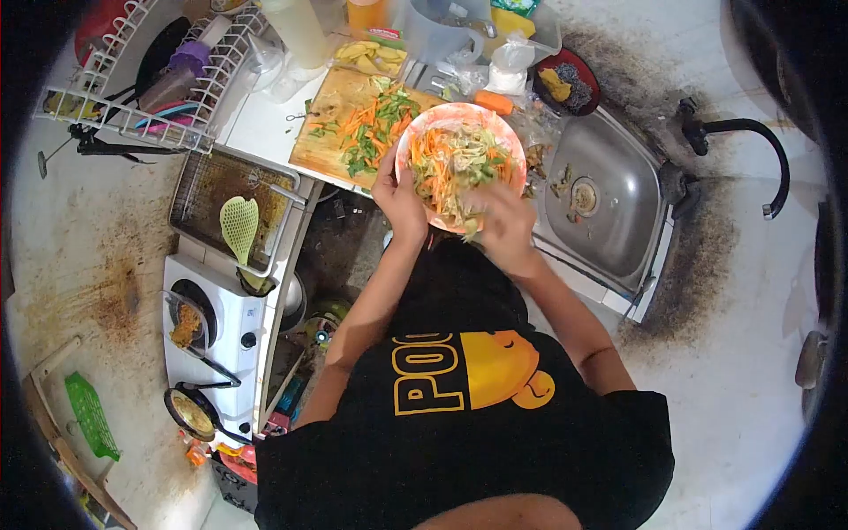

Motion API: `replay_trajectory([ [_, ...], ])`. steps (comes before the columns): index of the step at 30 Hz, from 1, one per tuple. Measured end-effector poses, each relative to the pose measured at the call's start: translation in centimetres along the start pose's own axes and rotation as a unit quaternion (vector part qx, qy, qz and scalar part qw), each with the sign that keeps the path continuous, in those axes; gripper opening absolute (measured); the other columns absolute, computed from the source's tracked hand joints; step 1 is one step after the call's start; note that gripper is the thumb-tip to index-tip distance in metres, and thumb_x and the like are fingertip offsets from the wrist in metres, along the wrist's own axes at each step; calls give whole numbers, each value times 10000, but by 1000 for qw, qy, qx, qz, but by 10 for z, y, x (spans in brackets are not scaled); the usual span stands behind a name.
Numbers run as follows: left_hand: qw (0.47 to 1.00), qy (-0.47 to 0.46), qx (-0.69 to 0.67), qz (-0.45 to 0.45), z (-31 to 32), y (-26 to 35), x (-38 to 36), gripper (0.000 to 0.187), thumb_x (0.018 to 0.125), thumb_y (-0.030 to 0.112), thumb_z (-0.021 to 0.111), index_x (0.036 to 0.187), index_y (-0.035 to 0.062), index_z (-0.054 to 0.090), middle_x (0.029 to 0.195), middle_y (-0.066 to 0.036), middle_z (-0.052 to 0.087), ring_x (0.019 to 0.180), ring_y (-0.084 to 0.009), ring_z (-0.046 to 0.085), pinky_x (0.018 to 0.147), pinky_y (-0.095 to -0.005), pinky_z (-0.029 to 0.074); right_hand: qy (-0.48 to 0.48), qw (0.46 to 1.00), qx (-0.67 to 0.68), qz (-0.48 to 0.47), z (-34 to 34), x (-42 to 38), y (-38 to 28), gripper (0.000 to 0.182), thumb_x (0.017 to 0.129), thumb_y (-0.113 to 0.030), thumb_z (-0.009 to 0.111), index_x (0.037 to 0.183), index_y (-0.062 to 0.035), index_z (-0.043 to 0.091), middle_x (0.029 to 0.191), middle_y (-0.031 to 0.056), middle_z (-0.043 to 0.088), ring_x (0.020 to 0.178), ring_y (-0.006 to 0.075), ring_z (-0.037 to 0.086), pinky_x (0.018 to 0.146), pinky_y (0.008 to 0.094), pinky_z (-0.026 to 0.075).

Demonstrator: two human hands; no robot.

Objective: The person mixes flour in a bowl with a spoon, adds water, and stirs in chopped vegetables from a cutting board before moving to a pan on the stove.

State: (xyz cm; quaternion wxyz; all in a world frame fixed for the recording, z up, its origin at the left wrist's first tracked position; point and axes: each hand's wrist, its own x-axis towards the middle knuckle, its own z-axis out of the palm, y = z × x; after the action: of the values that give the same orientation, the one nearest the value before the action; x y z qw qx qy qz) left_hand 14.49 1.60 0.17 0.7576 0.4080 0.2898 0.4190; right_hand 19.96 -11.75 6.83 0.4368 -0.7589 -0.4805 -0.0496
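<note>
My left hand [399, 205] grips the left rim of a white and orange plate [512, 132], thumb over the edge. Heaped on the plate are shredded vegetables [446, 168], with orange carrot strips and pale and green shreds. My right hand [502, 216] is over the plate's lower right side, at the edge of the heap; its fingers are smeared by motion. Behind the plate lies a wooden cutting board [322, 115] with more carrot strips and chopped greens [380, 124] on it.
A steel sink [609, 168] with a black faucet [742, 128] is to the right. On the left stand a dish rack [168, 115], a fryer basket with a green slotted turner [239, 228], and a white stove [234, 309] with small pans. Bottles and a red bowl [583, 102] line the back.
</note>
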Motion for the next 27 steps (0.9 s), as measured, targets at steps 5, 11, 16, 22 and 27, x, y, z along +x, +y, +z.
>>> replay_trajectory([
  [5, 999, -8, 36, 4, -1, -1, 2, 462, 791, -101, 417, 1242, -94, 518, 1180, -137, 592, 1053, -174, 576, 929, -286, 427, 74, 973, 180, 125, -32, 56, 18, 156, 890, 97, 426, 878, 49, 574, 840, 100, 637, 776, 182, 660, 726, 309, 558],
  [11, 1000, -1, 28, 1, -5, -9, 3, 447, 792, -98, 420, 1225, -96, 533, 1179, -134, 594, 1052, -171, 574, 933, -284, 423, -33, 958, 256, 122, 19, 98, 62, 155, 886, 118, 404, 872, 60, 547, 834, 93, 629, 810, 167, 655, 732, 305, 577],
  [16, 999, 36, -2, 11, -6, -13, 2, 410, 772, -104, 427, 1154, -107, 574, 1151, -124, 593, 1034, -175, 568, 945, -290, 406, -81, 914, 367, 155, 24, 87, 48, 159, 833, 135, 445, 861, 84, 593, 792, 86, 613, 767, 145, 624, 666, 283, 576],
  [22, 999, 46, 14, 20, 2, 0, 0, 387, 764, -114, 437, 1120, -106, 589, 1130, -129, 593, 1056, -186, 556, 948, -301, 408, -177, 977, 84, -80, -44, 56, 25, 199, 718, 99, 510, 854, 16, 629, 834, 151, 629, 759, 254, 656, 703, 328, 530],
  [27, 997, 43, 60, 33, 2, 2, -1, 390, 755, -133, 434, 1111, -108, 591, 1121, -145, 597, 1054, -200, 562, 954, -304, 405, -142, 971, 102, -163, -61, 15, -3, 191, 711, 24, 595, 886, -30, 647, 913, 161, 642, 826, 309, 659, 710, 340, 536],
])
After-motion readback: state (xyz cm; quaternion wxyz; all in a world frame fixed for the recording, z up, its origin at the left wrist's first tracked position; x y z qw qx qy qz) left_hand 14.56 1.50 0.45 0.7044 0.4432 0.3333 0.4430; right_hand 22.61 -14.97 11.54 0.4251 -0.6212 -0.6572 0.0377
